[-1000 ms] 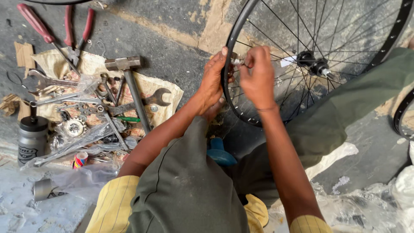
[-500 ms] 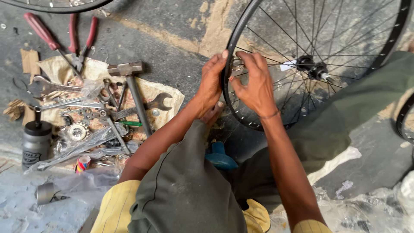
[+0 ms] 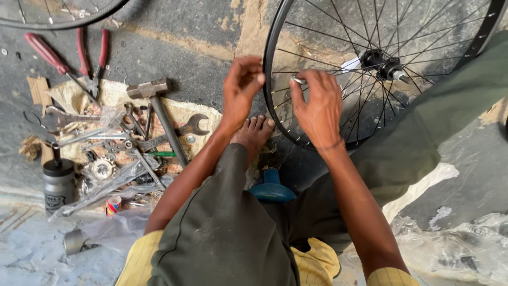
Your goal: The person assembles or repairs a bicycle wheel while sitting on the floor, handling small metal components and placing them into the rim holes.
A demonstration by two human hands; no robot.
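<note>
Left hand (image 3: 241, 87) curls its fingers on the black wheel rim (image 3: 268, 69); my right hand (image 3: 317, 108), just right of it inside the rim, pinches a small silver spoke tool (image 3: 297, 80).

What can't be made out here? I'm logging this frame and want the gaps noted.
Head view only:
- Small silvery tool in the right hand: too small to identify, mostly covered by fingers.
- Wheel rim: cut off at top and right edges.
- Left hand: its grip on the rim is hidden behind its fingers.
</note>
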